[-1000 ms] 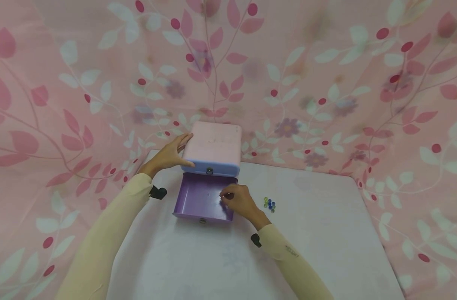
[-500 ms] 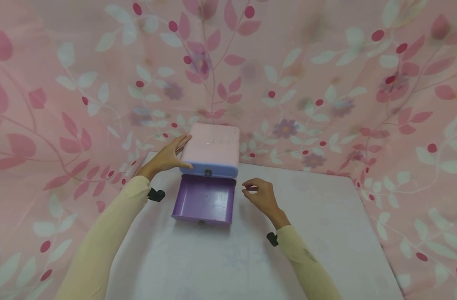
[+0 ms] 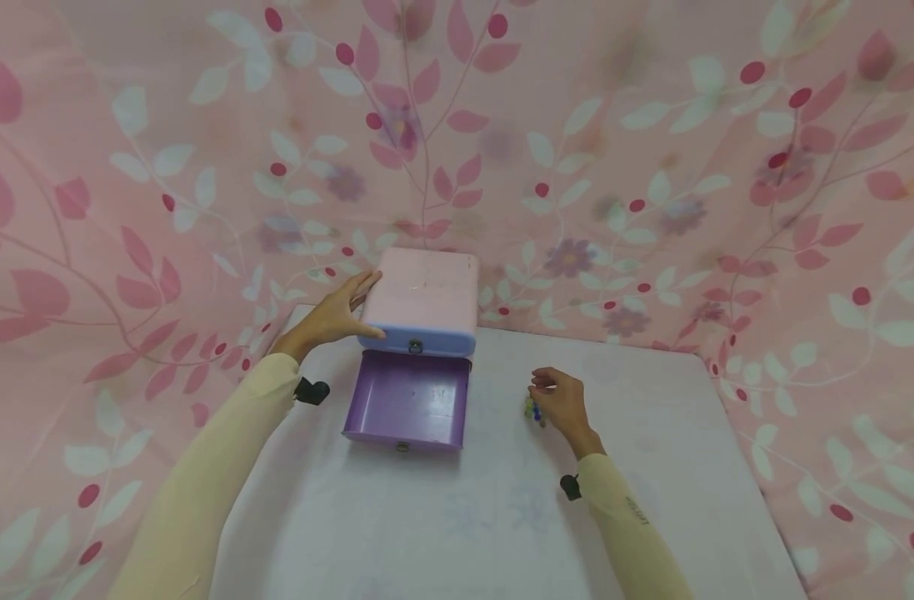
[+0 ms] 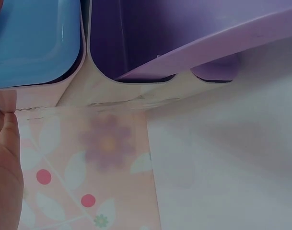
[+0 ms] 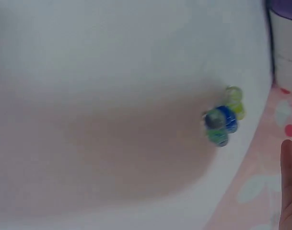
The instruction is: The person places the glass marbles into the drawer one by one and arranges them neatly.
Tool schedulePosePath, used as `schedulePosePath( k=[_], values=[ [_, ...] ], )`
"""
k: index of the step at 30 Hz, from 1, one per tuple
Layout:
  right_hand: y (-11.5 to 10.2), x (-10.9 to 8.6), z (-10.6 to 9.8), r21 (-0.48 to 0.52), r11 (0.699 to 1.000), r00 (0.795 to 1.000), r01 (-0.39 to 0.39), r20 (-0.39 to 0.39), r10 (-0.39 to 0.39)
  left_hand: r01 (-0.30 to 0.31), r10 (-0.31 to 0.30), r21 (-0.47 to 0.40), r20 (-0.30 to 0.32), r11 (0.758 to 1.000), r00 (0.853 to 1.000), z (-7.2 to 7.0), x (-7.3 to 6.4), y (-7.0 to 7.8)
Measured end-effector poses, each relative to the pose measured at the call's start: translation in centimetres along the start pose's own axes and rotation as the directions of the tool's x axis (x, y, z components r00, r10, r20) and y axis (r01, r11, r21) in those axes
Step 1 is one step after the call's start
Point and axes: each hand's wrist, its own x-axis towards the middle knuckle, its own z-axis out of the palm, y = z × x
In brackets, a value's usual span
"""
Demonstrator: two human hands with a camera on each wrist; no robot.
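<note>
A small pink drawer unit [image 3: 422,287] stands toward the back of the white table. Its blue upper drawer [image 3: 427,337] is closed, while the purple lower drawer [image 3: 404,440] is pulled well out. My left hand [image 3: 329,321] rests against the unit's left side, thumb at the blue front and fingers extended along the side. To the right lies a cluster of several glass marbles [image 5: 225,120], blue, yellow-green and clear. My right hand [image 3: 564,404] is over these marbles in the head view, fingertips loosely bent and overlapping them. No marble shows between its fingers.
The white table [image 3: 651,417] runs to the front and right. Floral pink cloth [image 3: 651,167] hangs behind it and along both sides, with the drawer unit near the back cloth.
My right hand has left the purple drawer and moved right to the marbles, fingers loosening on the way. My left hand stays at the drawer unit.
</note>
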Motion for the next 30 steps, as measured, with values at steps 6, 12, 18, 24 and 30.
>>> schedulePosePath(
  k=[6, 12, 18, 24, 30],
  values=[
    [2.0, -0.6, -0.4, -0.091, 0.994, 0.998, -0.055, 0.015, 0.057, -0.008, 0.008, 0.037, 0.016, 0.999, 1.0, -0.3, -0.9, 2.2],
    [3.1, -1.4, -0.4, -0.155, 0.976, 0.986, -0.152, 0.041, 0.161, -0.006, 0.006, 0.031, 0.017, 0.999, 1.0, -0.3, -1.3, 2.7],
    [4.0, -1.8, 0.2, -0.202, 0.962, 0.98, -0.183, 0.045, 0.196, -0.005, 0.005, 0.028, 0.006, 1.0, 1.0, -0.1, -1.1, 2.3],
    [4.5, -1.9, 0.6, -0.21, 0.961, 0.982, -0.178, 0.026, 0.188, -0.009, 0.009, 0.033, 0.02, 0.999, 1.0, -0.1, -1.0, 2.3],
    [4.7, -1.8, 0.7, -0.213, 0.961, 0.982, -0.177, 0.022, 0.186, -0.008, 0.007, 0.039, 0.024, 0.999, 1.0, -0.1, -1.1, 2.4]
  ],
)
